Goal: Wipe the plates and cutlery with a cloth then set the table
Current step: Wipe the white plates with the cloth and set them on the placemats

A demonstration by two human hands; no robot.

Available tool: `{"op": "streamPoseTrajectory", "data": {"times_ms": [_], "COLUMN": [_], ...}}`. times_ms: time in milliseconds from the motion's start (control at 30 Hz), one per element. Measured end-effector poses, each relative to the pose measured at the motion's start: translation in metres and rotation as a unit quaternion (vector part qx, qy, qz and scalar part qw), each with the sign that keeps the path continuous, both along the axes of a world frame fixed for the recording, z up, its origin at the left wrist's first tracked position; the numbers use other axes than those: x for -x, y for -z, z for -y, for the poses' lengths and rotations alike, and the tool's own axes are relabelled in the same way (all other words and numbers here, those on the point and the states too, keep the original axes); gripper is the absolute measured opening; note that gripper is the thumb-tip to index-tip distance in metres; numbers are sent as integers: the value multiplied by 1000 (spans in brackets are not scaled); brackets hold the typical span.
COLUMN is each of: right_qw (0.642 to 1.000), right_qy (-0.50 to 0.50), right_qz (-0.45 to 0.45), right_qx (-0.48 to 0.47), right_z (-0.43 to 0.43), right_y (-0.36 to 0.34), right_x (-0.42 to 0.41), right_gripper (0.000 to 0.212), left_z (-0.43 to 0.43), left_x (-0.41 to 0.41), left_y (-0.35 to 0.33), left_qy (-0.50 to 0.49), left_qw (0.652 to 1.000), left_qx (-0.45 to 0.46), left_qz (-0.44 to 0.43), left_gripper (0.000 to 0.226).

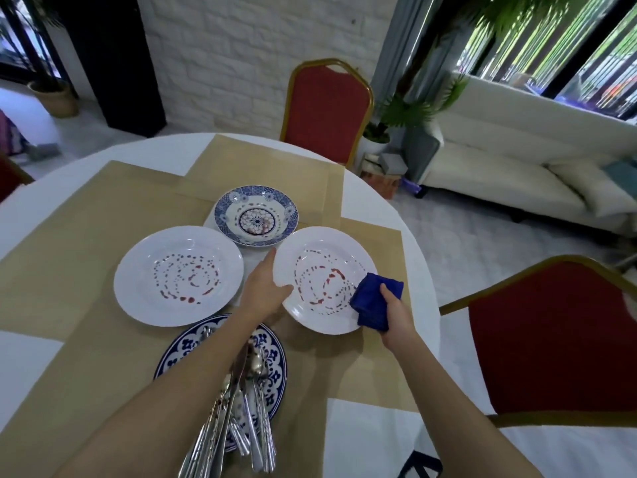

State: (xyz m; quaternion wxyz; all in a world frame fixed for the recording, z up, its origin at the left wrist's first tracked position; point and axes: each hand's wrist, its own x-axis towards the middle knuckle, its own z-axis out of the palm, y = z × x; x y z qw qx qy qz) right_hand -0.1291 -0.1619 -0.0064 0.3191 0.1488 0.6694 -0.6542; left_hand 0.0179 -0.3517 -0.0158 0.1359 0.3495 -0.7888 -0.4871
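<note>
Head view: left hand grips the left rim of the round white ceramic plate with red streaks, thumb on top of the rim. Right hand is clenched round a folded dark blue cloth, which touches that plate's right rim. Second red-streaked white plate sits just left; blue-patterned deep plate behind both. Steel cutlery bundle lies on a blue-and-white floral plate nearest the person. All on tan placemats over a round white table

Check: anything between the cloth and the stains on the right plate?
Nothing visible. The blue cloth in the right hand sits at the rim of the right white plate, red stains bare beside it. The left hand holds the opposite rim, clear of them.
</note>
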Motion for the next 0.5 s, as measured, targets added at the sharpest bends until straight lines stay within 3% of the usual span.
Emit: {"op": "streamPoseTrajectory", "data": {"times_ms": [200,367,500], "right_qw": [997,991,988], "right_qy": [7,-1,-13], "right_qz": [15,26,30], "right_qx": [74,128,150], "right_z": [3,11,12], "right_y": [-52,-89,-101], "right_x": [11,13,10], "right_gripper": [39,35,42], "left_z": [-18,-29,-30], "left_x": [2,7,8], "left_y": [-49,-81,-98], "left_qy": [-16,-52,-65], "left_qw": [992,955,945], "left_qx": [-26,-206,-246], "left_qz": [-122,-205,-206], "left_gripper": [75,64,56]}}
